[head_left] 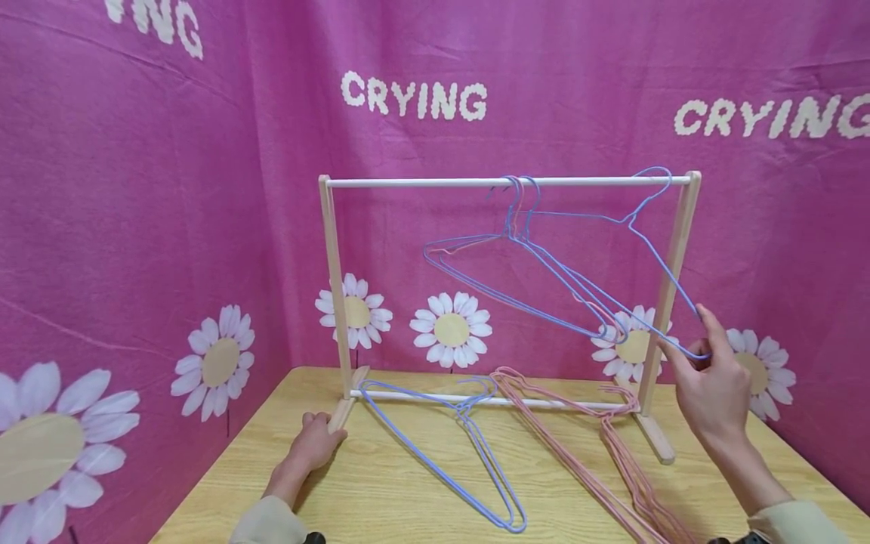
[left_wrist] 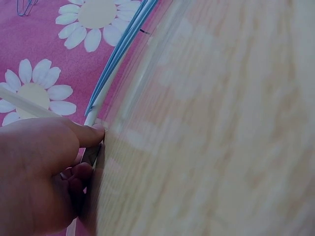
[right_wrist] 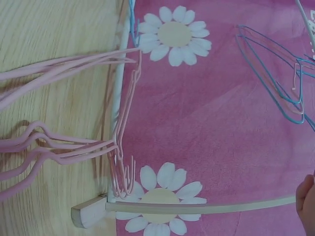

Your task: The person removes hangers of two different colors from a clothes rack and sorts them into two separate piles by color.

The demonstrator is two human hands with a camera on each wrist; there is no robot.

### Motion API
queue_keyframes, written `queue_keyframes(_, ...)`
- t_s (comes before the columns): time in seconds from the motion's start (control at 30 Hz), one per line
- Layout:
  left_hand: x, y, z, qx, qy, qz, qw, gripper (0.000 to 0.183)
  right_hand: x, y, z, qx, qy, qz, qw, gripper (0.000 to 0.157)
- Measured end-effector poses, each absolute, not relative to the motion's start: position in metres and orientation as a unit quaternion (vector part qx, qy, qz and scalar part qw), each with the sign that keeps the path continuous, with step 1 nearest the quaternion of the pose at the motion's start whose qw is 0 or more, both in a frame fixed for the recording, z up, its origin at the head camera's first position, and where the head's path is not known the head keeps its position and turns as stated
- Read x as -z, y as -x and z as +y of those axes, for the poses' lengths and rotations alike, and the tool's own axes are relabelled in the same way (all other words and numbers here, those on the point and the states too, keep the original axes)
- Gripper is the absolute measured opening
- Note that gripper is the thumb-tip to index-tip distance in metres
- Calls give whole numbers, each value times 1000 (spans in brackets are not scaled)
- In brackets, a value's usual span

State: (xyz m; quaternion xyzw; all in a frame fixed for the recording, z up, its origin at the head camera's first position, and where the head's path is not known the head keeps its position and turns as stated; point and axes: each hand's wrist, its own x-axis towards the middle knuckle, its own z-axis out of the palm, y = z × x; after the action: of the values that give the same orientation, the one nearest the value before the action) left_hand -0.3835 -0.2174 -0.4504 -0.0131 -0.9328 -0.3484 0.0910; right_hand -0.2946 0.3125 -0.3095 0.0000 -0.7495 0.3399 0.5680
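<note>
A blue wire hanger (head_left: 633,221) is pinched at its lower right corner by my right hand (head_left: 717,385), beside the right post of a small rack. Its hook overlaps the rack's white top bar (head_left: 414,183) near the right end. My left hand (head_left: 314,442) grips the rack's left wooden foot (head_left: 343,412); the left wrist view has the thumb (left_wrist: 93,135) on top and fingers curled below. Two blue hangers and a pink one (head_left: 522,198) hang bunched right of the bar's middle. Only the right hand's edge (right_wrist: 307,201) shows in the right wrist view.
Blue hangers (head_left: 435,470) lean on the rack's lower bar (head_left: 401,396) and lie on the wooden table (head_left: 258,483). Several pink hangers (head_left: 564,453) lean there farther right. Behind stands a magenta curtain (head_left: 408,45) printed with daisies.
</note>
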Motion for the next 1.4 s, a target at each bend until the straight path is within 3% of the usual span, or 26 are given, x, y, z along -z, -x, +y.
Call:
queue_keyframes(0.33,451,385,-217,346,17,-933,94,48,302,290,314,-357,-10,-722,593,70)
queue_keyframes(1.4,450,382,-217,345,17,-934,88,48,353,246,303,-405,27,-776,483,70)
